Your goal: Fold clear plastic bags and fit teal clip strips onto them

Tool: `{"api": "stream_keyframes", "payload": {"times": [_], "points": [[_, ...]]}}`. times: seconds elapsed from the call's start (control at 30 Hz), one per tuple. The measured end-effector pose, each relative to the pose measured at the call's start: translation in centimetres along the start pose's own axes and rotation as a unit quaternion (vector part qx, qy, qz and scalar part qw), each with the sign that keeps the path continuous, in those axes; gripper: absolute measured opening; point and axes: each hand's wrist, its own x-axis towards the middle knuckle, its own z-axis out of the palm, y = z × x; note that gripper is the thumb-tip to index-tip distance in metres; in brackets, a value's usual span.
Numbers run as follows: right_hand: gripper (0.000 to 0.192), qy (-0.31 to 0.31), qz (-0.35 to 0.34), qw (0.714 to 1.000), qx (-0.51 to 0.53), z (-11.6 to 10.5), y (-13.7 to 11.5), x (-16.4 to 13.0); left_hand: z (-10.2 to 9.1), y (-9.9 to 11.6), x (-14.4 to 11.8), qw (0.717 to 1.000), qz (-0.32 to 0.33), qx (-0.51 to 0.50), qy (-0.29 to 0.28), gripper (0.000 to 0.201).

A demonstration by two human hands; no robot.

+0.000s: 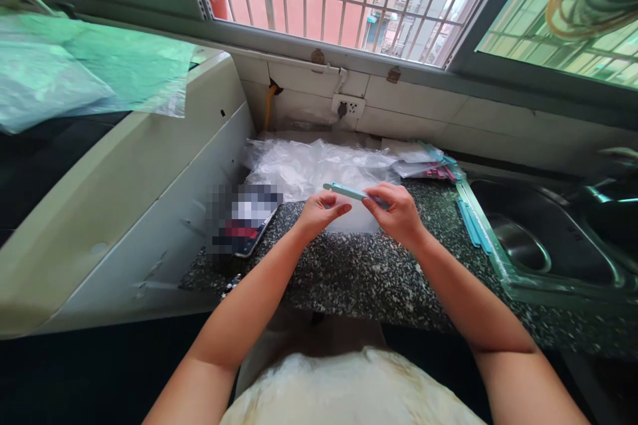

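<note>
A pale blue bag clip (pixel 349 192), long and narrow, is held above the counter between my two hands. My left hand (pixel 318 214) is closed at its left end, with thumb and fingers bent around it. My right hand (pixel 397 211) pinches the right end. Beneath the clip, a clear plastic bag (pixel 351 220) shows between the hands; whether it is caught in the clip I cannot tell. Just behind lies a heap of clear plastic bags (pixel 314 163).
A phone (pixel 256 222), partly blurred out, lies left on the speckled counter (pixel 343 272). More blue clips (pixel 473 226) rest by the sink (pixel 563 239) rim. Packed bags (pixel 423 163) sit at the back right. A white appliance (pixel 164 166) borders the left; a socket (pixel 349 106) is on the wall.
</note>
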Motion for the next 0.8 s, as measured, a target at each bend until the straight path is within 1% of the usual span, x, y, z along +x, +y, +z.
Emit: {"api": "stream_keyframes", "payload": {"times": [0.07, 0.27, 0.47, 0.63, 0.8], "points": [[0.011, 0.009, 0.0, 1.0, 0.0, -0.1, 0.0, 0.4, -0.1, 0.0, 0.0, 1.0, 0.007, 0.005, 0.003, 0.036], [0.01, 0.027, 0.005, 0.999, 0.017, -0.4, 0.3, 0.9, 0.1, -0.3, 0.0, 1.0, -0.001, -0.008, 0.002, 0.032], [0.009, 0.037, 0.012, 0.999, 0.022, -0.3, 0.8, 0.5, 0.2, -0.4, 0.0, 1.0, -0.007, 0.0, -0.01, 0.037], [0.01, 0.043, 0.004, 0.999, 0.019, -0.1, 1.2, 0.3, 0.4, -0.4, 0.0, 1.0, -0.011, 0.01, -0.021, 0.042], [0.011, 0.036, 0.005, 0.999, 0.009, 0.0, 1.3, 0.4, 0.4, -0.5, 0.0, 1.0, -0.015, 0.015, -0.023, 0.043]]}}
